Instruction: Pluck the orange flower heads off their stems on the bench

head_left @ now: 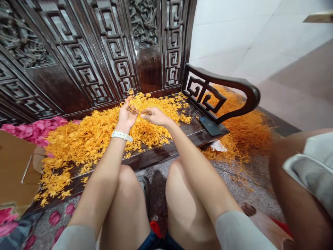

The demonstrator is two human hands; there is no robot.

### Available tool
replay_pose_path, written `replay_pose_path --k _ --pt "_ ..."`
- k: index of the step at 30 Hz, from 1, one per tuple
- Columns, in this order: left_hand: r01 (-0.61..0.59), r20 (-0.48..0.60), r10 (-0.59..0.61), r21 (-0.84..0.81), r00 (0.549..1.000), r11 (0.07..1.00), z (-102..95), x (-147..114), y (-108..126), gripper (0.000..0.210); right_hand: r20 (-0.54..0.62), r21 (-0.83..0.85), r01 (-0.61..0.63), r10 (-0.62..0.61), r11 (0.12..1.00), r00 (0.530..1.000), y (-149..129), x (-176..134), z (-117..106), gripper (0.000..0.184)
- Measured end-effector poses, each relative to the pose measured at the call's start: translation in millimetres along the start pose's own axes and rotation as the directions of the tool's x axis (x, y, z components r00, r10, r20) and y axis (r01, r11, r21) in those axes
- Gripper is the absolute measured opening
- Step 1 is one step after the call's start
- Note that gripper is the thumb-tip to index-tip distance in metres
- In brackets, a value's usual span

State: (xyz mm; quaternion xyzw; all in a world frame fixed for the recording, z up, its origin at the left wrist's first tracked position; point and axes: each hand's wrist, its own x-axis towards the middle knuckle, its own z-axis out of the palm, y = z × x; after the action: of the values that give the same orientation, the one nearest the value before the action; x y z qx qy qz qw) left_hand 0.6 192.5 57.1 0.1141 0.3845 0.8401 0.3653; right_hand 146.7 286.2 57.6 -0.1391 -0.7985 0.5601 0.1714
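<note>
My left hand (127, 116), with a white watch band (122, 135) at the wrist, is raised palm up over a heap of yellow-orange artificial flowers (91, 133). Its thumb and fingers close on a small yellow artificial flower (130, 91), whose head stands above the fingertips. Close by on the right, my right hand (154, 116) has its fingers pinched together at a thin yellow stem (138, 112) that runs between the two hands. Just where the stem ends is hidden by the fingers.
The flowers lie on a dark carved wooden bench (153, 152). A phone (210, 125) rests by its armrest (229, 78). Orange stems (239, 135) pile on the floor beyond. Pink flowers (36, 130) and a cardboard box (18, 166) are at left. Another person's leg (291, 170) is at right.
</note>
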Motion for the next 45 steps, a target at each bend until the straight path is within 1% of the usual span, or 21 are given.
replay_pose_path --k 1,3,5,7,10,13,15,17,20,24,27,29,30,32,34,36,40,43,45 --pt "0.012 0.011 -0.012 0.010 1.000 1.000 2.2 -2 0 0.022 -0.017 0.014 0.018 -0.017 1.000 1.000 0 0 0 0.016" --pt "0.052 0.073 -0.056 0.057 0.996 0.997 4.6 -7 0 0.029 -0.097 0.052 0.045 -0.040 0.998 0.994 -1 2 1 0.024" --pt "0.092 0.133 -0.107 0.111 0.985 0.990 5.5 -11 -1 0.036 -0.180 0.103 0.049 -0.030 0.994 0.983 -1 4 2 0.029" --pt "0.105 0.172 -0.130 0.146 0.976 0.984 6.7 -15 -3 0.041 -0.235 0.129 0.043 -0.011 0.991 0.972 0 7 3 0.032" --pt "0.097 0.201 -0.133 0.180 0.970 0.979 9.4 -17 -7 0.052 -0.268 0.124 0.043 -0.008 0.991 0.963 2 9 5 0.040" --pt "0.107 0.205 -0.152 0.215 0.967 0.971 10.9 -17 -10 0.059 -0.259 0.143 0.057 -0.018 0.988 0.966 -1 8 7 0.052" --pt "0.112 0.197 -0.157 0.218 0.968 0.970 10.9 -17 -10 0.053 -0.266 0.158 0.044 0.000 0.986 0.964 -4 7 9 0.056" --pt "0.120 0.188 -0.160 0.210 0.969 0.970 11.1 -18 -9 0.041 -0.291 0.182 0.029 0.026 0.983 0.956 -6 6 10 0.058" --pt "0.134 0.176 -0.165 0.175 0.970 0.975 14.1 -20 -4 0.027 -0.356 0.270 0.048 0.054 0.962 0.933 -6 9 10 0.054" --pt "0.141 0.179 -0.153 0.080 0.972 0.987 20.9 -22 -7 0.026 -0.426 0.413 0.069 0.125 0.908 0.896 -2 17 12 0.048" --pt "0.144 0.194 -0.170 0.138 0.966 0.980 22.5 -21 -17 0.017 -0.446 0.479 0.074 0.170 0.874 0.879 -1 21 14 0.050" --pt "0.140 0.204 -0.179 0.192 0.963 0.971 21.2 -20 -24 0.013 -0.454 0.490 0.052 0.204 0.870 0.867 0 22 14 0.054" --pt "0.133 0.207 -0.176 0.204 0.962 0.970 20.2 -20 -26 0.011 -0.452 0.490 0.034 0.221 0.871 0.864 0 22 13 0.056" --pt "0.112 0.205 -0.154 0.203 0.967 0.973 18.1 -19 -30 0.009 -0.429 0.484 0.002 0.234 0.875 0.872 0 22 13 0.058" --pt "0.080 0.186 -0.117 0.196 0.976 0.977 17.1 -18 -31 0.010 -0.409 0.468 0.000 0.217 0.884 0.886 -1 22 14 0.059" --pt "0.059 0.158 -0.091 0.194 0.983 0.979 17.8 -18 -30 0.012 -0.416 0.451 0.027 0.184 0.892 0.890 -2 22 16 0.057" --pt "0.096 0.127 -0.120 0.186 0.985 0.978 24.4 -19 -27 0.022 -0.431 0.460 0.061 0.163 0.886 0.888 -9 22 22 0.050" --pt "0.117 0.111 -0.134 0.148 0.985 0.982 30.7 -22 -21 0.031 -0.375 0.517 0.054 0.169 0.854 0.912 -17 21 24 0.046" --pt "0.110 0.102 -0.123 0.124 0.987 0.986 33.5 -24 -17 0.031 -0.326 0.555 0.047 0.165 0.830 0.931 -22 20 24 0.045"
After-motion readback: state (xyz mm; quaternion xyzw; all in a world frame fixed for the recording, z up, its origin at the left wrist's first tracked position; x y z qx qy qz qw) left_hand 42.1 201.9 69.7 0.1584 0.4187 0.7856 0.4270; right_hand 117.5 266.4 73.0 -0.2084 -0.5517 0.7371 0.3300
